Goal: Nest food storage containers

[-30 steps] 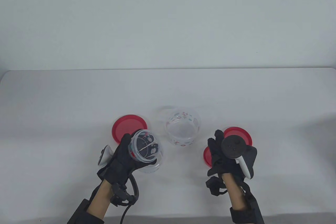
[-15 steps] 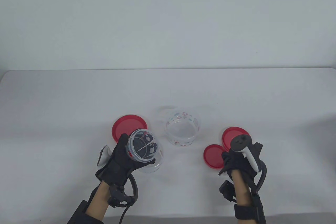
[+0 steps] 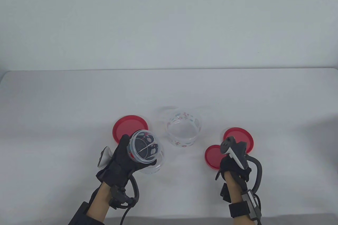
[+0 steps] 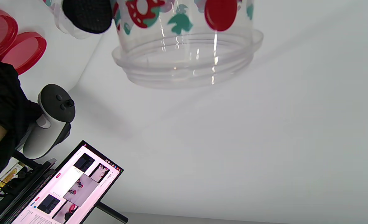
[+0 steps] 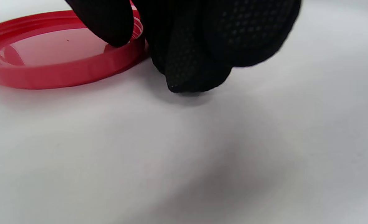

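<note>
left hand (image 3: 120, 160) gripping tilted clear container (image 3: 144, 149)

A white table (image 3: 79, 98) carries a clear patterned tub (image 3: 184, 130) at the middle, one red lid (image 3: 126, 127) to its left, and two red lids (image 3: 239, 134) (image 3: 212, 156) touching each other to its right.

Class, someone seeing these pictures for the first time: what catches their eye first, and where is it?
The three red lids stand out on the white table, one at left and two at right. Next, the left hand holds a clear tub tilted near the front, with a printed tub standing open at centre.
</note>
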Demonstrator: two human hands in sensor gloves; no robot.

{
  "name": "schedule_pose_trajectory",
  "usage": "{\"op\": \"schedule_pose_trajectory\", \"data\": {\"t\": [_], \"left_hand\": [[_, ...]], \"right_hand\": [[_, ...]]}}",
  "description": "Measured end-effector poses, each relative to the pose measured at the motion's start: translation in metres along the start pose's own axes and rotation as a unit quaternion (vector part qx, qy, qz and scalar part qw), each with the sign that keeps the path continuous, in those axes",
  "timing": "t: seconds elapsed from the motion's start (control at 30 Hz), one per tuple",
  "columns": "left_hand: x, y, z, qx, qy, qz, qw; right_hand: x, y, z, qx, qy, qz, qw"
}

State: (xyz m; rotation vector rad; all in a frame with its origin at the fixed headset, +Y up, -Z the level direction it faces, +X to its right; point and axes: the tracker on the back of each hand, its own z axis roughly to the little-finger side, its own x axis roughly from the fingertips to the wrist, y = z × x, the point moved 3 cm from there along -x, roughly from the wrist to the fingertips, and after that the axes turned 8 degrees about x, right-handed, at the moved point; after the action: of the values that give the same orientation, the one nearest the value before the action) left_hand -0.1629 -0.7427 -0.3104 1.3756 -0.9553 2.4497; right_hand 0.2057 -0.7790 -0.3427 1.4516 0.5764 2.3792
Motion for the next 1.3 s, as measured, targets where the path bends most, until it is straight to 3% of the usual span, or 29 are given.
{"op": "schedule_pose_trajectory", "data": {"t": [0.2, 0.47, 0.6, 0.77, 0.87, 1.0, 1.13, 1.3], "left_hand": [[0.000, 0.000, 0.000, -0.001, 0.001, -0.002, 1.000], [0.000, 0.000, 0.001, -0.001, 0.002, -0.004, 1.000], [0.000, 0.000, 0.001, -0.003, 0.003, -0.005, 1.000], [0.000, 0.000, 0.001, -0.002, 0.006, -0.005, 1.000], [0.000, 0.000, 0.002, 0.000, 0.007, -0.006, 1.000], [0.000, 0.000, 0.002, -0.002, 0.009, -0.007, 1.000], [0.000, 0.001, 0.003, -0.003, 0.010, -0.008, 1.000], [0.000, 0.001, 0.003, -0.005, 0.011, -0.007, 1.000]], "right_hand": [[-0.002, 0.000, 0.005, -0.013, -0.012, 0.034, 0.999], [0.007, -0.010, 0.007, -0.170, -0.102, 0.072, 0.978], [0.017, -0.023, 0.007, -0.257, -0.137, 0.122, 0.949], [0.024, -0.030, 0.006, -0.362, -0.171, 0.135, 0.906], [0.027, -0.032, 0.007, -0.380, -0.182, 0.143, 0.896], [0.026, -0.030, 0.005, -0.403, -0.199, 0.118, 0.885], [0.028, -0.031, 0.003, -0.451, -0.222, 0.092, 0.859], [0.041, -0.042, 0.001, -0.476, -0.255, 0.105, 0.835]]}}
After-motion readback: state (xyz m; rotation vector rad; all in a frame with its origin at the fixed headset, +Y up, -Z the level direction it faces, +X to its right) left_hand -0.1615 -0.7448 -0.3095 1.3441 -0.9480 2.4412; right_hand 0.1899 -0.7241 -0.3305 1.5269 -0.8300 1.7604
